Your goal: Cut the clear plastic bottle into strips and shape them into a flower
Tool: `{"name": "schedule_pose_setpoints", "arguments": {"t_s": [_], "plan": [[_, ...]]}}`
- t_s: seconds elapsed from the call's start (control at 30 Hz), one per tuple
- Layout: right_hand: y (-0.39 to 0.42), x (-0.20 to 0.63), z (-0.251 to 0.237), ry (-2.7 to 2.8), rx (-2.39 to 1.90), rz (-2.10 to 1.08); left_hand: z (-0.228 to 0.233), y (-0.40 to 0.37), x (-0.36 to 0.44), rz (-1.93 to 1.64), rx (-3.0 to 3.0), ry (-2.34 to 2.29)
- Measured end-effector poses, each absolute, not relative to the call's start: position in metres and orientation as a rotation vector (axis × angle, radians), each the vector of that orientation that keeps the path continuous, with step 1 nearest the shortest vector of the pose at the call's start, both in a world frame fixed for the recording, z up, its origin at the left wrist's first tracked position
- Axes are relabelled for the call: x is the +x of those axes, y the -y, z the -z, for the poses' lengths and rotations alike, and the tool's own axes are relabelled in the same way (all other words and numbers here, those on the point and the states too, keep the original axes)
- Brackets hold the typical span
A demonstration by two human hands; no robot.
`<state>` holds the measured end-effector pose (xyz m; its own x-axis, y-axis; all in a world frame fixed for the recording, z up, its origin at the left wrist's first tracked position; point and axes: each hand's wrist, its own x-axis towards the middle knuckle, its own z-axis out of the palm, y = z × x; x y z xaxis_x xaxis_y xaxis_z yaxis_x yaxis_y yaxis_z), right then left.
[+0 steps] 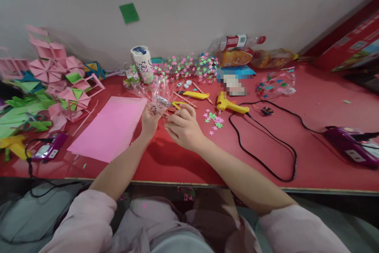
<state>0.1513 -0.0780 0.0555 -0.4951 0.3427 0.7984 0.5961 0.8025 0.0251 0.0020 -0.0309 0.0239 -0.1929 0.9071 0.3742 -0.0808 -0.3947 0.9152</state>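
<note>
red covers the long work table, which runs along a pale partition wall with a green sticky note on it. near the middle of the table the left hand is closed around the gathered end of a crinkled clear cellophane wrap that fans out away from the person, and the right hand sits just beside it with its fingers curled and pinched at the same gathered spot; what exactly the right fingertips grip is too small to tell. a pink paper sheet lies flat just left of the hands, and a small scatter of loose paper stars lies just to their right. beyond the hands are a yellow comb-like tool, a yellow glue gun with a black cord looping toward the table's near edge, and a heap of pink and green stars by the wall. a white patterned cup stands upright behind the wrap. folded pink and green paper crafts crowd the far left, with a purple device near the front edge and another purple device at the far right. plastic bottles lie on their sides against the wall.
</note>
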Motion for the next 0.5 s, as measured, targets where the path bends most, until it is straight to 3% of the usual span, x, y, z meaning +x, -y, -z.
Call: {"name": "schedule_pose_setpoints", "arguments": {"t_s": [0.5], "plan": [[0.085, 0.166, -0.074, 1.875, -0.844, 0.261, -0.016, 0.027, -0.004, -1.706, 1.435, -1.11]]}}
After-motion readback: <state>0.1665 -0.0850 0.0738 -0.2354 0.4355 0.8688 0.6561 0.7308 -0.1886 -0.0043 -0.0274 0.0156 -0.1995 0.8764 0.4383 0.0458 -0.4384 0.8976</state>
